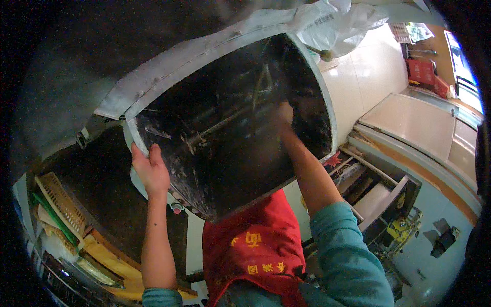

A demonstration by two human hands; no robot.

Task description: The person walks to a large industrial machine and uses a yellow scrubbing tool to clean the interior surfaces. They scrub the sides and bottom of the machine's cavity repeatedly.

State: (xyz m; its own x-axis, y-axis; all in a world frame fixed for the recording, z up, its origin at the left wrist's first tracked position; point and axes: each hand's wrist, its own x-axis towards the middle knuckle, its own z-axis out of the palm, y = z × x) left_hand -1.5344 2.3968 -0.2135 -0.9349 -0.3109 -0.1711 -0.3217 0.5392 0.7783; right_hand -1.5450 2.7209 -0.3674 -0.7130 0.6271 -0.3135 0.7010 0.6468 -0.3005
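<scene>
A deep metal trough [234,176] with a pale rim and a dark, white-streaked interior is before me. It looks like the bowl of a dough mixer; a thin shaft [222,123] with rods crosses it. My left hand [152,172] grips the trough's left rim, its thumb over the edge. Inside the trough, towards the right, is my right hand [283,115], blurred and in shadow. Whether it holds anything cannot be made out. A red apron [257,238] with yellow lettering hangs just below the trough.
A plastic bag [322,28] hangs at the trough's far right corner. To the right are a pale-topped cabinet [410,122], a rack-like frame [368,188] and a yellow device [399,230]. A plastic basket [63,207] stands on the left beside wooden boards [103,253].
</scene>
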